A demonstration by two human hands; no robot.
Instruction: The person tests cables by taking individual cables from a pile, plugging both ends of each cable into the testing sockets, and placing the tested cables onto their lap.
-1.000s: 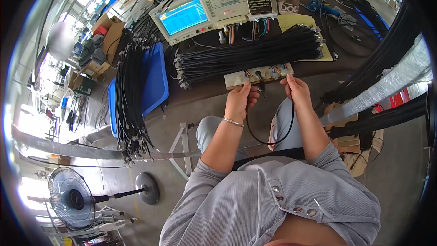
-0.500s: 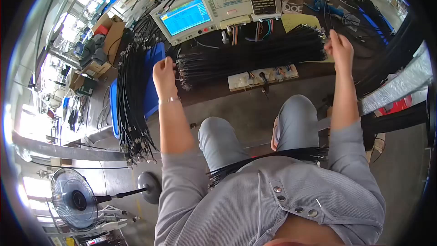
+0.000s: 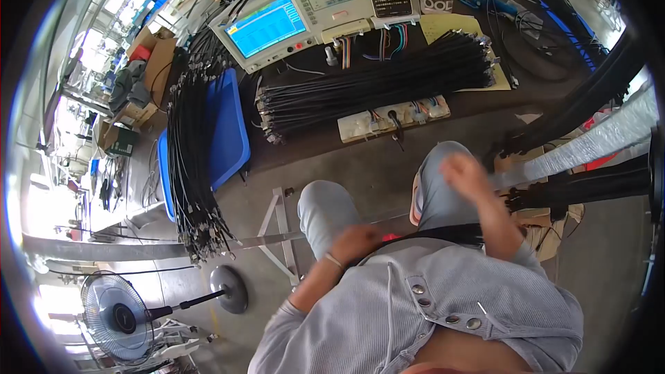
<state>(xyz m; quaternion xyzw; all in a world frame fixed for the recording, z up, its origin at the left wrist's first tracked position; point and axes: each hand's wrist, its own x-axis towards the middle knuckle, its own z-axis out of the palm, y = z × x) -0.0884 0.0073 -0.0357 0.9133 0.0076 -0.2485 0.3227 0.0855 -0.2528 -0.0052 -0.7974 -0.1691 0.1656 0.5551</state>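
Observation:
A bundle of black cables (image 3: 454,234) lies across my lap, its left end hidden behind my left hand (image 3: 357,242). That hand rests at the bundle with its fingers mostly hidden, so its grip does not show. Above my right knee, my right hand (image 3: 465,174) is smeared by motion, and I cannot make out its fingers. On the table lies a large pile of black cables (image 3: 374,86) with small metal ends. Just in front of the pile sits a pale connector board (image 3: 393,119) with coloured wires.
Behind the pile stands a tester with a lit blue screen (image 3: 269,26). More black cables (image 3: 190,159) hang over a blue tray (image 3: 228,138) at the left. A standing fan (image 3: 119,315) is at lower left. A wrapped rail (image 3: 589,135) and hanging cables flank the right.
Both hands have left the ends of the cable pile on the table and moved down towards my lap. The left has reached the lap bundle; the right is over my knee.

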